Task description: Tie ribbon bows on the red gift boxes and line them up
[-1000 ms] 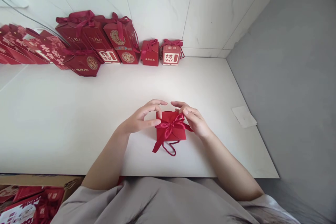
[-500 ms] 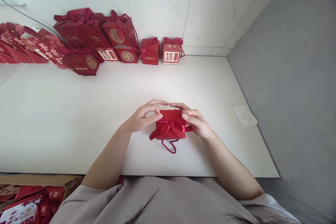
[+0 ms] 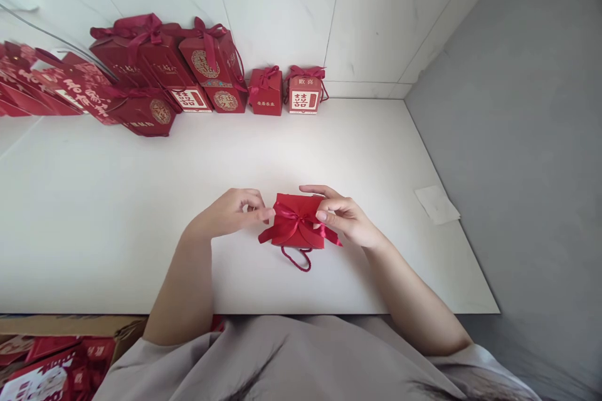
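Observation:
A small red gift box (image 3: 305, 203) lies on the white table in front of me. A shiny red ribbon (image 3: 299, 220) is tied in a bow across its top, its tails spread to both sides. From its near side a dark red cord handle (image 3: 301, 264) loops onto the table. At the box's left edge, my left hand (image 3: 239, 210) pinches thumb and finger at the bow's left loop. My right hand (image 3: 345, 216) pinches the bow's right loop over the box's right side, index finger stretched out behind. The fingertips partly hide the ribbon.
Red gift boxes with bows (image 3: 207, 66) stand along the tiled wall at the back, and patterned red bags (image 3: 70, 81) lean at the far left. A white paper (image 3: 436, 205) lies near the right edge. A cardboard box (image 3: 94, 324) of red packaging sits lower left.
My left hand has drawn away to the left from over the box's top. The box has shifted slightly left. My right hand stays at its right side.

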`<state>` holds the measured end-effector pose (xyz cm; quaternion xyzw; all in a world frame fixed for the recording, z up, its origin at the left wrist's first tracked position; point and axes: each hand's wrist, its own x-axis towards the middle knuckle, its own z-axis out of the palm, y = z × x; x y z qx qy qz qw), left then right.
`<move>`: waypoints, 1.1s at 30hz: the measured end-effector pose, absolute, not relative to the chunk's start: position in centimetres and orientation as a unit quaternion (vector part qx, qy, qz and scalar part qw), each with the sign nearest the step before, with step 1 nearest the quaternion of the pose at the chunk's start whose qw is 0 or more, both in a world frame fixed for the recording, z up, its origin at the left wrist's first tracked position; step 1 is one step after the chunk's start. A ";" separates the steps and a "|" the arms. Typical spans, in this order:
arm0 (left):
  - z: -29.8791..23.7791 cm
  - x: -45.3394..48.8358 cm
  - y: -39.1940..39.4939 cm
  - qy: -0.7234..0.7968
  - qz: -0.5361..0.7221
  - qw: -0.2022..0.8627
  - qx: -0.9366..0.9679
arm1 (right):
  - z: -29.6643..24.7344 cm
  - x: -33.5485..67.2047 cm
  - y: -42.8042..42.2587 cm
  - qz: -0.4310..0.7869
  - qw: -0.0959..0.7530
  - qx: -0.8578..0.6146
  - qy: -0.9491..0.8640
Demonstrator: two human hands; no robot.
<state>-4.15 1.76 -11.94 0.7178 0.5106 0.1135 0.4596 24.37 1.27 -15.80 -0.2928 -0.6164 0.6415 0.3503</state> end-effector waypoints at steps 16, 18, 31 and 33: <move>-12.8 -3.3 1.8 0.371 0.078 0.624 0.684 | -16.4 24.4 1.5 0.670 0.356 -0.296 -0.581; -12.8 -3.3 1.9 0.368 0.094 0.629 0.678 | -16.5 24.4 1.5 0.679 0.361 -0.291 -0.569; -13.1 -3.4 2.2 0.330 0.110 0.647 0.679 | -17.4 24.5 1.9 0.702 0.370 -0.274 -0.543; -13.1 -3.3 2.2 0.330 0.111 0.644 0.681 | -17.5 24.5 2.0 0.700 0.370 -0.276 -0.545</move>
